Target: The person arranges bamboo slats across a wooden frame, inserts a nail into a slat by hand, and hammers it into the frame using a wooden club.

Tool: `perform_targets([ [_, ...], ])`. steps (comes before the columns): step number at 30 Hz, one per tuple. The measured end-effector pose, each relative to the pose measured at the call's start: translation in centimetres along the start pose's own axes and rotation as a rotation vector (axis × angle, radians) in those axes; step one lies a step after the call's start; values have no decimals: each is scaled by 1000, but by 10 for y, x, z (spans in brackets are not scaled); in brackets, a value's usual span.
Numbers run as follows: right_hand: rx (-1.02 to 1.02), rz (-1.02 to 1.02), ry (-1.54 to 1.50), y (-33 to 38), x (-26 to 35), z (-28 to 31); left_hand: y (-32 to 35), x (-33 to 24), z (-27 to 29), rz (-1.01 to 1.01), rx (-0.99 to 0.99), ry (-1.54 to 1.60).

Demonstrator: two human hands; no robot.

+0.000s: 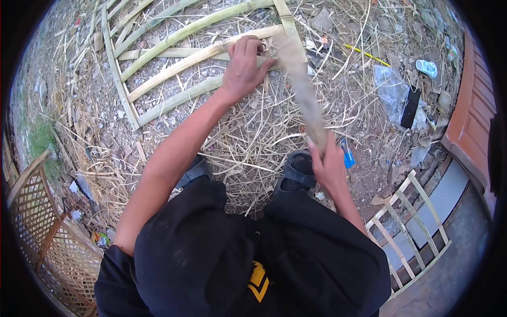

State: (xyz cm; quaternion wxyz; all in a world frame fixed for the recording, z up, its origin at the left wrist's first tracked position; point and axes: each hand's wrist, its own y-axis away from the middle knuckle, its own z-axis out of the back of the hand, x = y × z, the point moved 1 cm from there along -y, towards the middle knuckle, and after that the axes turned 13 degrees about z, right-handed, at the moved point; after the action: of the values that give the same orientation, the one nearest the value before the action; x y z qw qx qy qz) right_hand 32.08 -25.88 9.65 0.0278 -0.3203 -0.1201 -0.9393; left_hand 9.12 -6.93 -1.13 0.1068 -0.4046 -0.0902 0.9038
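A flat frame of split bamboo slats (182,74) lies on the ground ahead and to the left, its slats running between two cross strips. My left hand (245,68) is curled over one slat close to the right cross strip (292,36), with the thumb pointing right. In my right hand (328,161) is a long grey-brown tool (305,98), smeared by motion. Its far end reaches the right cross strip, and I cannot tell whether it touches. Whether it is a blade or a stick is too blurred to make out.
Straw and bamboo shavings (237,140) litter the ground between my sandals (298,171). To the right lie a clear plastic bag (390,92), a black strip (410,107), a crushed can (426,68) and a yellow stick (367,55). A second bamboo frame (417,227) and a woven lattice panel (58,253) flank me.
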Motion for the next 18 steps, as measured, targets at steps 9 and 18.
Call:
perform_targets([
  [9,-177,85,-253,-3,6,14,2,3,1,-36,-7,-40],
  [18,-278,142,-269,-13,19,32,6,1,2,56,-17,-37],
])
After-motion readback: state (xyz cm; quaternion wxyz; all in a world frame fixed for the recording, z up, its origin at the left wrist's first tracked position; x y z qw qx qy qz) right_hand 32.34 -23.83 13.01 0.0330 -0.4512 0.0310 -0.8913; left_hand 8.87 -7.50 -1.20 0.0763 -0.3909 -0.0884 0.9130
